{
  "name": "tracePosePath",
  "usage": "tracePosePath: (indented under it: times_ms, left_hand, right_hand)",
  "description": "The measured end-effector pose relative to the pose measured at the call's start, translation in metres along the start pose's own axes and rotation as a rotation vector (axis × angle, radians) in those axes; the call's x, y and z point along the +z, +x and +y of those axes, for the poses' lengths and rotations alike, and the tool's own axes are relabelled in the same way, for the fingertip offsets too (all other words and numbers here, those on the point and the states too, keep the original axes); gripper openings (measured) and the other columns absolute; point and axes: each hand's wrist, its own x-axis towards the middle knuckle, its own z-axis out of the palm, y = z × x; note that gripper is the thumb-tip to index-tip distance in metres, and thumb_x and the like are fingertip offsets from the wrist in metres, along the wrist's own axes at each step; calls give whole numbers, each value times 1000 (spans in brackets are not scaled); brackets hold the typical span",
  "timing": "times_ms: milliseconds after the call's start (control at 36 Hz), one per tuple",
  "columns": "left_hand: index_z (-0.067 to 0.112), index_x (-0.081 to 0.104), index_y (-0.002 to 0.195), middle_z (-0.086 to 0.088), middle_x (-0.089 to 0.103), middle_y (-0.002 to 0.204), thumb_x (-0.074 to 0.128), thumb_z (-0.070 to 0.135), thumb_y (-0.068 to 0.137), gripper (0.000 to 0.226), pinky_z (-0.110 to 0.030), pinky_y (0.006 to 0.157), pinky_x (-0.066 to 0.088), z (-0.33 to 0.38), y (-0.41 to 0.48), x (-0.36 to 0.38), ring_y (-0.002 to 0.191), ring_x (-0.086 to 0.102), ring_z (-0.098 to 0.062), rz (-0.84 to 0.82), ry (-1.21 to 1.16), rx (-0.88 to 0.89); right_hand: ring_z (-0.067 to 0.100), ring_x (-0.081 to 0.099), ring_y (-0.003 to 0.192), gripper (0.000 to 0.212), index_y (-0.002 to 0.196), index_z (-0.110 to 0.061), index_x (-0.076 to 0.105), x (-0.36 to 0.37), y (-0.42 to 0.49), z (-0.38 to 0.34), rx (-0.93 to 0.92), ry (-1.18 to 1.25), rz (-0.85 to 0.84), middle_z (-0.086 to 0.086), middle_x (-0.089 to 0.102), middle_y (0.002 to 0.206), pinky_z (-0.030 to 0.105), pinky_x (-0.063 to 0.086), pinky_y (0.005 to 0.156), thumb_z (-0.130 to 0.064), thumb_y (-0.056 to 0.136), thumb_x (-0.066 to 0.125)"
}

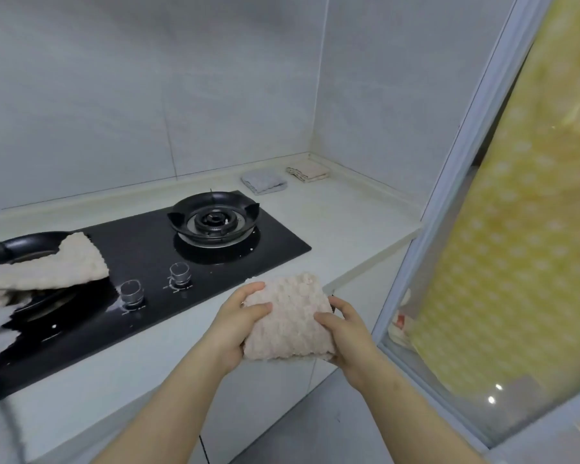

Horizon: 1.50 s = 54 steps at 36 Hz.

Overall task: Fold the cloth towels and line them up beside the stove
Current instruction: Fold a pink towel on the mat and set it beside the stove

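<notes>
Both hands hold one folded towel between them. The left hand (pixel 245 324) grips its left edge with the thumb on top, and the right hand (pixel 347 333) grips the right edge the same way.

This pink towel (pixel 292 323) is a thick, nubbly square, held over the front edge of the counter (pixel 342 226), just right of the stove (pixel 141 252).

To do this step well, I would keep the layers pinched so the fold does not spring open. Then I would carry it toward the back right corner and set it flat, edges square with the two lying there. Those are a grey towel (pixel 264 183) and a cream towel (pixel 308 170), both folded small, side by side near the back edge.

An unfolded towel (pixel 47 267), fluffy and rumpled, lies across the stove's left side. The stove is glossy black glass with two shiny round knobs (pixel 132 292).
</notes>
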Motion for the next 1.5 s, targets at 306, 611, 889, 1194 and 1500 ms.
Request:
tracePosePath:
  times_ms: [306,611,889,1194,1500]
  left_hand:
    - [31,58,108,-11,57,122,55,6,90,31,-40,83,53,55,199,69,100,62,-27,-60,5,39]
    - [28,47,123,-8,57,114,41,2,95,39,-34,67,50,72,335,118,92,59,-21,-48,-120,-61]
    - [23,48,113,-7,59,106,33,-11,89,44,-33,68,52,72,456,184,91,60,-23,31,15,-53]
    - [22,39,131,-8,53,125,36,-10,90,52,-41,80,53,87,551,265,108,56,-28,145,19,-48]
    - [27,39,134,-8,55,121,42,-5,90,55,-41,82,52,99,598,300,96,58,-25,245,93,-33]
  right_hand:
    - [16,57,78,40,130,-25,40,-36,178,-76,-19,7,84,-2,59,96,27,49,65,-15,92,52]
    - [18,55,74,47,134,-22,40,-70,319,-107,53,49,84,5,56,84,29,49,68,-11,92,54]
    - [18,56,68,44,131,-15,42,-121,459,-145,85,42,71,10,58,99,27,48,62,0,90,51]
    - [15,59,73,27,112,-2,57,-179,573,-184,163,185,91,16,63,102,24,50,66,4,86,54]
    - [13,53,71,15,94,-13,64,-195,607,-201,250,296,71,3,60,75,24,47,68,-2,87,57]
